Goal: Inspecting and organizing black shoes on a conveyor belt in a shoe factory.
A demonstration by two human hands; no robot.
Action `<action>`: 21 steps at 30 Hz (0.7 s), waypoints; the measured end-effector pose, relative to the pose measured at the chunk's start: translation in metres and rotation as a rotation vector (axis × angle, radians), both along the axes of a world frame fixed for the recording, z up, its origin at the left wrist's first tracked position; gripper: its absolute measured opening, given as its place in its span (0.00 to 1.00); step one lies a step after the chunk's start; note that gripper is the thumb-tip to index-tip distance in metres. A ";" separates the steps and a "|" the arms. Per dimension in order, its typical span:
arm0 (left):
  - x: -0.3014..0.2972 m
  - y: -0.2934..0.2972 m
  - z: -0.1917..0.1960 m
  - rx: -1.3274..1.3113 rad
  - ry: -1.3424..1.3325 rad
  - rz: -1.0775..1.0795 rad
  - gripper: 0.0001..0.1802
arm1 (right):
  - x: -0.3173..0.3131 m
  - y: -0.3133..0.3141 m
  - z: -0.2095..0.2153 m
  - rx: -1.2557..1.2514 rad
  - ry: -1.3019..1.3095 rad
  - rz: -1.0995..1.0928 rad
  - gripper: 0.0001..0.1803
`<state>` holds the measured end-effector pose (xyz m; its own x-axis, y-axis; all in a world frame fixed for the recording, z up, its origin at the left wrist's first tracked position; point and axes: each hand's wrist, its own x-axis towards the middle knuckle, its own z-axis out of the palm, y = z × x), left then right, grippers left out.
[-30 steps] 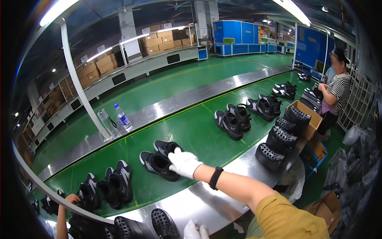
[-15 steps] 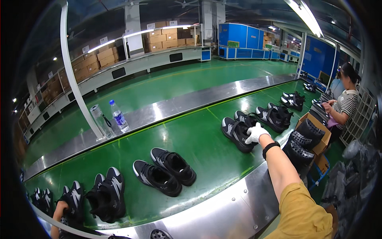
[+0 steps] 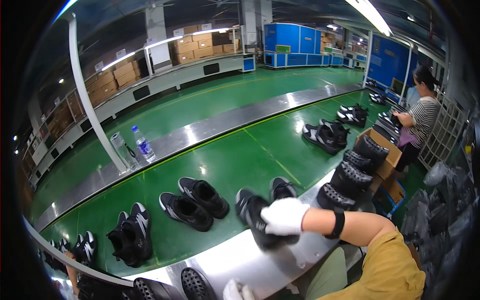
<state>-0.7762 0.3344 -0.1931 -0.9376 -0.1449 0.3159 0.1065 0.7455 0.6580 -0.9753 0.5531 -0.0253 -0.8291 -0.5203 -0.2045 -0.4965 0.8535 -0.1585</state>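
My right hand (image 3: pixel 286 217), in a white glove, is closed on a black sneaker (image 3: pixel 254 220) with pale side markings, at the near edge of the green belt (image 3: pixel 250 165). That sneaker is blurred and overhangs the metal ledge. Just behind it, another black sneaker (image 3: pixel 282 189) sits on the belt. At the bottom edge, my white-gloved left hand (image 3: pixel 238 291) shows only in part; its fingers look loosely apart with nothing visible in them. Near it lies a black piece with a perforated face (image 3: pixel 197 284). A sneaker pair (image 3: pixel 196 204) rests to the left.
Perforated black pieces (image 3: pixel 352 175) are stacked beside a cardboard box (image 3: pixel 385 142) at right. A person in a striped top (image 3: pixel 424 117) works beyond. Further sneakers (image 3: pixel 131 235) line the belt. A water bottle (image 3: pixel 143 144) stands by a post (image 3: pixel 95 110) on the far ledge.
My right hand has drawn a sneaker pair along the belt toward me and left, to the near edge. My left hand has come into view at the bottom. The head view has shifted.
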 end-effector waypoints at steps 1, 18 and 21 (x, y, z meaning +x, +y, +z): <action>-0.002 0.004 0.003 0.065 -0.016 0.019 0.19 | 0.030 -0.003 0.007 -0.046 0.012 0.050 0.17; 0.029 0.039 0.052 -0.406 0.506 -0.057 0.16 | 0.115 0.235 -0.048 -0.133 0.527 -0.413 0.12; 0.009 0.082 0.084 -0.265 0.458 -0.365 0.26 | 0.106 0.241 -0.064 -0.057 0.452 -0.383 0.15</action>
